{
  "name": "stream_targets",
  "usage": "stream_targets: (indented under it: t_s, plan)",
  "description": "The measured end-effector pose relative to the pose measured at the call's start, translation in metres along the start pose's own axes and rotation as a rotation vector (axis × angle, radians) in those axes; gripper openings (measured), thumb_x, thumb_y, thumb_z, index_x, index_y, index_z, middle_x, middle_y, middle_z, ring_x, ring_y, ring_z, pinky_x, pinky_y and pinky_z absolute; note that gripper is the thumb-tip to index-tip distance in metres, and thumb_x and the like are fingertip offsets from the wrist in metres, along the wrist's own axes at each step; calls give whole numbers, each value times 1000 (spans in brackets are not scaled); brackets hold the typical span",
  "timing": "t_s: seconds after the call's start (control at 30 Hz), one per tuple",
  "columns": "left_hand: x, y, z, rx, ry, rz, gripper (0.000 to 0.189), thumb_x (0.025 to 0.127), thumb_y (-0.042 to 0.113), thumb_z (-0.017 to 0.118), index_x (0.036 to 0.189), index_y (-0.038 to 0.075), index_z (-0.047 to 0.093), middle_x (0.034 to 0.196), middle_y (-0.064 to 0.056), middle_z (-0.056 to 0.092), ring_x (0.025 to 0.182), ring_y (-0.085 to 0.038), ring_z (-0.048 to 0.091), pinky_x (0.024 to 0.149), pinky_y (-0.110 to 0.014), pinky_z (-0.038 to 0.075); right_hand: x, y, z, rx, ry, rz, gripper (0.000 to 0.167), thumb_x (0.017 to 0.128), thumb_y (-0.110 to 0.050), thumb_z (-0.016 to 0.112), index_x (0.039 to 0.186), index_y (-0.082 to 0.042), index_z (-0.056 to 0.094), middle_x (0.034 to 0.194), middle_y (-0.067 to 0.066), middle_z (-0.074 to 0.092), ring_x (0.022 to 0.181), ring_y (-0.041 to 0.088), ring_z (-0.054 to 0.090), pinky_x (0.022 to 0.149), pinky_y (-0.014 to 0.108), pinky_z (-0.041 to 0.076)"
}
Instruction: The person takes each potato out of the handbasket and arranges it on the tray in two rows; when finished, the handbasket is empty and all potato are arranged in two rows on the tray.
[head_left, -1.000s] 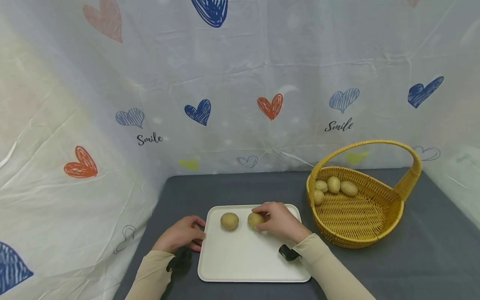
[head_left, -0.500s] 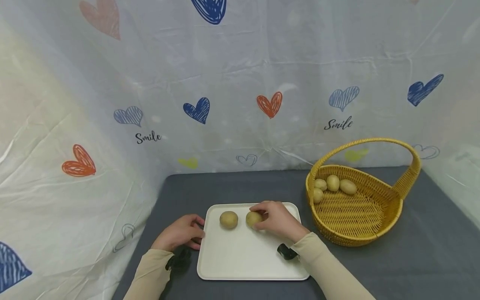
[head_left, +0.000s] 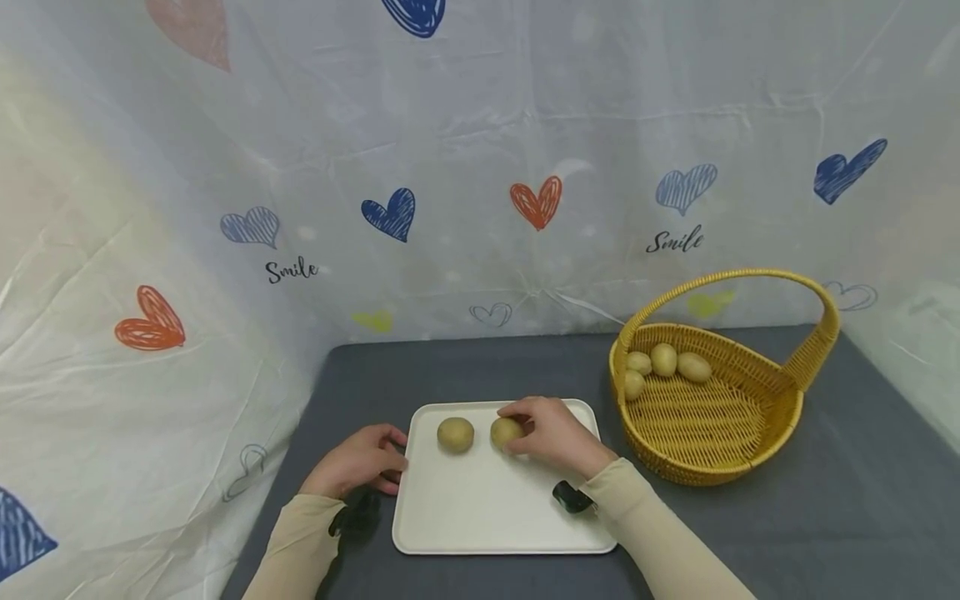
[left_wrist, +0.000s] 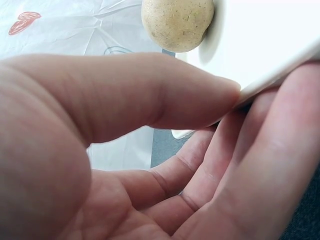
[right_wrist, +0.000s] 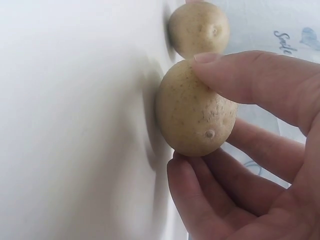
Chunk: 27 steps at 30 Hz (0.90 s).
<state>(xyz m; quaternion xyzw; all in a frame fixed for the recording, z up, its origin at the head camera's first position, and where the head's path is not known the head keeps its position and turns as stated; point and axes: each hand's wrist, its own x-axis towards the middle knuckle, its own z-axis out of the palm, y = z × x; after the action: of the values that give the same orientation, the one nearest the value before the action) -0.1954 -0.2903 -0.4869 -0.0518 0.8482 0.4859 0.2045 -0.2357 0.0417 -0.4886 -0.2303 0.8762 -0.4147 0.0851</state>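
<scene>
A white rectangular tray (head_left: 480, 508) lies on the dark tabletop with two potatoes near its far edge. My right hand (head_left: 558, 437) pinches the right-hand potato (right_wrist: 197, 112) between thumb and fingers, close against the tray's surface. To the left of it, the other potato (head_left: 455, 435) sits on the tray and is touched by neither hand. At the tray's left side, my left hand (head_left: 360, 462) grips the rim; in the left wrist view its thumb (left_wrist: 200, 97) presses the rim from above, with the other fingers behind and beneath it.
A yellow wicker basket (head_left: 712, 467) with a tall arched handle stands to the right of the tray. Several potatoes (head_left: 664, 360) are grouped at its left end. Behind the grey-covered table (head_left: 450, 367) hangs a white curtain (head_left: 450, 125) printed with hearts.
The whole scene has shifted slightly upward in the head view. Both hands keep their places on the tray rim and the potato.
</scene>
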Motion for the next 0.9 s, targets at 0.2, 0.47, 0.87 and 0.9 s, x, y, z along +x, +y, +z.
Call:
stream_targets:
  t_s: [0.2,0.47,0.87,0.9]
  plan:
    - [0,1,1,9,9,5,40,90,2,76,127,-4,61,91,-17,65,73,-24,75,63,-40,68,0,-1,-1,19,-14,7,53,84,-11,91,134,-5,75,121,7,77,105,16,71,92,35,63]
    - [-1,2,0,2,-6,7,41,91,2,75,128,-5,60,91,-18,66,74,-24,75,64,-40,68,0,-1,-3,24,-11,7,55,84,-14,92,136,-5,74,121,7,78,107,18,72,94,39,64]
    - [1,2,0,11,11,-12,39,90,2,75,127,-4,61,91,-18,66,74,-24,75,64,-41,68,-2,-5,-7,16,-3,-10,55,86,-19,91,135,-3,74,126,9,78,112,22,73,98,42,63]
    - [1,1,0,10,9,-14,40,90,1,75,127,-4,60,92,-18,66,75,-24,75,64,-41,68,-4,-7,-8,17,-2,-15,54,86,-19,91,135,-3,74,128,10,78,114,24,73,99,43,63]
